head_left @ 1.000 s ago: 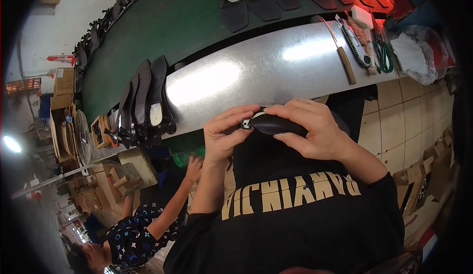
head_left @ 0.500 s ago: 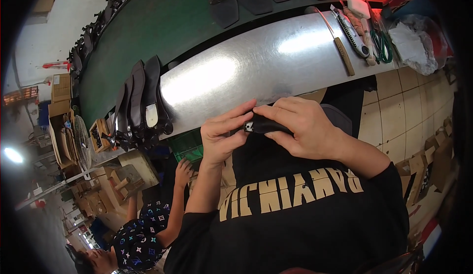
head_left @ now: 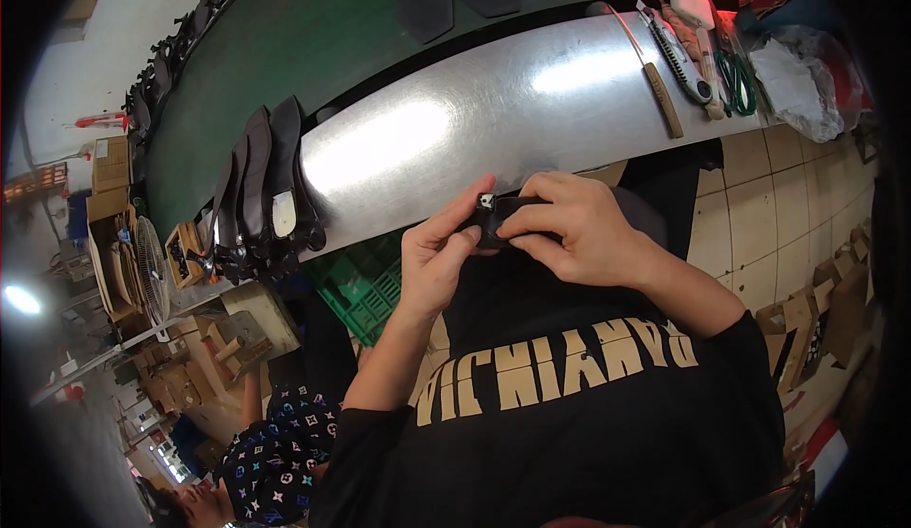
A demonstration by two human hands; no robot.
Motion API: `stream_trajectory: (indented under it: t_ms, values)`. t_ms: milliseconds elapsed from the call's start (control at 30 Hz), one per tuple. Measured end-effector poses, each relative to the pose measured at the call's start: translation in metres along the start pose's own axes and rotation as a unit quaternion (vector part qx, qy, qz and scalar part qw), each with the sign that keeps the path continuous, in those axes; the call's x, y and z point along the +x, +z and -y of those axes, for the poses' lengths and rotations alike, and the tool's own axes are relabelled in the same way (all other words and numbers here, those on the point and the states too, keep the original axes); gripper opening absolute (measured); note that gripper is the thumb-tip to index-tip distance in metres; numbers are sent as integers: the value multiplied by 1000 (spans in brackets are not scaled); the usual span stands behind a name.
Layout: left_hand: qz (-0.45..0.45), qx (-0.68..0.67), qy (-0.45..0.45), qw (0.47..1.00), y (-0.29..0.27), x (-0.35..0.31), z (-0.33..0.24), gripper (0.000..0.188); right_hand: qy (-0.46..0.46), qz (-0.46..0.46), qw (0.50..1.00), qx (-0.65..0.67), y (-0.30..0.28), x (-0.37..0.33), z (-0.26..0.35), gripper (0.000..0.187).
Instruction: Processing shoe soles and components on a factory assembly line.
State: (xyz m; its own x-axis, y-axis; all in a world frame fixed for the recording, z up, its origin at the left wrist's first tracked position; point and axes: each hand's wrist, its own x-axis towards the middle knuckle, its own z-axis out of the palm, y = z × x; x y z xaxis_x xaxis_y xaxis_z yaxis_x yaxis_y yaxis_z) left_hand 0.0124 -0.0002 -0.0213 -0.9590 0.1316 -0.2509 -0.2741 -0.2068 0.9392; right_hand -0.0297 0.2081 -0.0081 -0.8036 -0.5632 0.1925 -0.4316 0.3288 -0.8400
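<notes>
Close to the bench's front edge I hold a dark shoe sole with a heel (head_left: 491, 231) between both hands. My left hand (head_left: 435, 260) is closed on its left end, the thumb bent against it and the forefinger stretched up alongside. A small pale patch shows at the top of that end. My right hand (head_left: 579, 229) pinches the same end from the right, fingers curled. A dark flat part shows behind the right hand, much of it hidden.
Beyond lies a shiny metal bench plate (head_left: 380, 163) and a green belt (head_left: 313, 44) bearing dark soles. Stacked soles (head_left: 270, 177) stand left. An awl (head_left: 661, 101), a box cutter (head_left: 678, 58) and green-handled scissors (head_left: 735, 82) lie right. A green crate (head_left: 365, 291) and a co-worker (head_left: 285, 443) are lower left.
The sole has turned in my hands, its pale-patched end now pointing up. My right fingers have shifted toward that end. The co-worker's raised hand has dropped from sight, showing more of the crate.
</notes>
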Motion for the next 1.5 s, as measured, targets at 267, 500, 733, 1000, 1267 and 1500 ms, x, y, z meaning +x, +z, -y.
stream_trajectory:
  t_ms: [267, 500, 733, 1000, 1267, 1500]
  values:
    - [-34, -45, -60, 997, -7, 4, -3, 45, -39, 93, 995, -8, -9, 7, -4, 23]
    - [-50, -7, -41, 998, -3, 7, -8, 44, 1, 46, 998, 31, 2, 4, -7, 26]
    - [-50, -94, -147, 983, -4, 8, -18, 48, -110, -77, 991, -23, 14, -1, -13, 23]
    - [-13, -103, -127, 987, -12, 4, -25, 47, -131, -93, 986, -41, 14, 0, 0, 22]
    - [26, 53, -175, 983, -9, 2, -24, 28, -26, -56, 998, -8, 15, -6, -5, 17]
    - [8, 115, -160, 980, -5, 1, -13, 23, 10, -59, 998, 16, 24, -11, -5, 18]
